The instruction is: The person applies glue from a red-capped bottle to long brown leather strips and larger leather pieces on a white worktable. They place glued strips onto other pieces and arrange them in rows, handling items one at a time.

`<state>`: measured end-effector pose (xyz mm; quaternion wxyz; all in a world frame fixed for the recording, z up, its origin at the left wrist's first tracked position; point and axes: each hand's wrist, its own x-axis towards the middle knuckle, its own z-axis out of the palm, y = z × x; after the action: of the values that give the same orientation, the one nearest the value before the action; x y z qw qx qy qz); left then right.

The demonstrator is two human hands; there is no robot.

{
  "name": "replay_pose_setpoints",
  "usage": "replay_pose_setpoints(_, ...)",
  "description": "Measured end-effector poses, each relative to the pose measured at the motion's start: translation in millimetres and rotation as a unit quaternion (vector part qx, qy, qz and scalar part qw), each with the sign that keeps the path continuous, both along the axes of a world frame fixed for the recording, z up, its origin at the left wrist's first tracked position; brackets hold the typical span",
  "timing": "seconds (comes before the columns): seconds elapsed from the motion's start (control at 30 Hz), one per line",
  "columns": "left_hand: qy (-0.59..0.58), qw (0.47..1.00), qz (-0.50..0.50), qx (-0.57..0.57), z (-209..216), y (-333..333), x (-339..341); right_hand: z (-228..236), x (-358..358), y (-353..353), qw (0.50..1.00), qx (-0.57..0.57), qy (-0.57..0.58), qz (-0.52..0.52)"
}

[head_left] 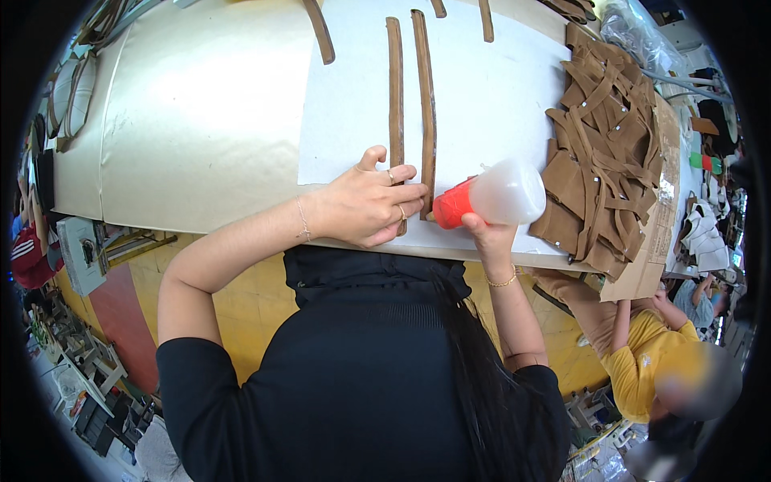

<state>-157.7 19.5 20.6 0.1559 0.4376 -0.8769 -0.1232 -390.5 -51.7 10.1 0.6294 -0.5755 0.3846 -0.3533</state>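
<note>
Two long brown strips lie side by side on a white sheet point(353, 96), their near ends close to the table's front edge. My left hand point(373, 201) rests over the near end of the left strip point(395, 88), its fingers stretched out toward the right strip point(424, 88). It holds nothing. In my right hand point(491, 238) is a translucent white plastic bottle point(510, 193) with a red cap end point(454, 203). The bottle is tilted on its side, red end pointing left at the right strip's near end. Whether its tip touches the strip I cannot tell.
A heap of brown cut pieces point(602, 153) covers the table's right side on cardboard point(665, 177). More brown strips point(320, 32) lie at the far side. Beyond the right corner is a person in a yellow shirt point(642, 361). Clear plastic wrap point(638, 32) sits at the far right.
</note>
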Motion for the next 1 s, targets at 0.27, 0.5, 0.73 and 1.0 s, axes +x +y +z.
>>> replay_pose_setpoints(0.27, 0.001, 1.000, -0.006, 0.009, 2.0, -1.3, 0.3, -16.1, -5.4, 26.6, 1.000, 0.023, -0.009, -0.017)
replay_pose_setpoints(0.5, 0.038, 0.999, 0.004, 0.031, 7.5, -4.9, 1.0, -2.1, -8.8, -18.5, 0.950, 0.120, -0.193, -0.213)
replay_pose_setpoints(0.73, 0.098, 0.989, 0.110, 0.020, 13.3, -23.5, 25.5, 13.9, -20.1, -60.0, 0.903, 0.173, -0.273, -0.283)
replay_pose_setpoints(1.0, 0.234, 0.886, 0.399, 0.024, -2.5, -88.0, 78.1, 12.9, -6.3, -72.5, 0.919, 0.178, -0.258, -0.240)
